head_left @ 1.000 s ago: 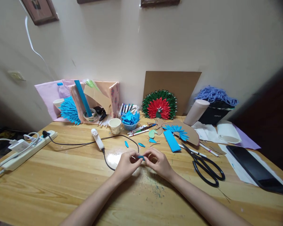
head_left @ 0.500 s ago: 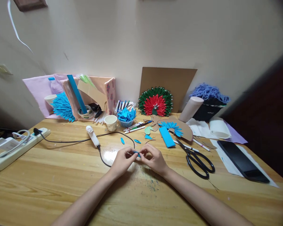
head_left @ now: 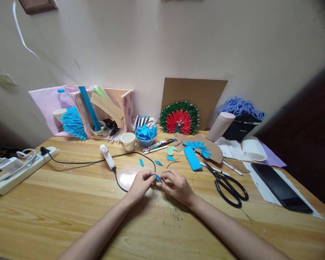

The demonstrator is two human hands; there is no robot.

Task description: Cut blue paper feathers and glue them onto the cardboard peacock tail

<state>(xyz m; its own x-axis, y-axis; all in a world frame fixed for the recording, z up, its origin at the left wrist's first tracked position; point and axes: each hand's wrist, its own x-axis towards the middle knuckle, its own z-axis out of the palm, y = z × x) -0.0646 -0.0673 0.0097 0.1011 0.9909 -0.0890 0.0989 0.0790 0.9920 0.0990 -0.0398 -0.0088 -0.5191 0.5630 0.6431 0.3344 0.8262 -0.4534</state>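
Between my two hands is a small blue paper petal (head_left: 158,178). My left hand (head_left: 141,183) pinches its left end, and my right hand (head_left: 177,183) has its fingertips closed on the right side. Just beyond them lie two more folded blue petals (head_left: 141,162) and a flat blue scrap (head_left: 171,158). A blue paper strip (head_left: 192,159) rests right of these, beside a brown cardboard piece (head_left: 213,153) carrying a fan of blue petals (head_left: 200,148). Left of my hands is a white hot glue gun (head_left: 107,157) with a black cord.
Black-handled scissors (head_left: 230,187) and a phone (head_left: 280,186) on white paper lie to the right. A paper cup (head_left: 128,142) and a bowl of blue pieces (head_left: 146,135) stand behind. A red-green petal craft (head_left: 179,121) leans on cardboard. At left is a power strip (head_left: 24,169).
My fingers have shifted slightly around the blue petal, and more of it shows between them. The whole view has moved a little; other things lie as before.
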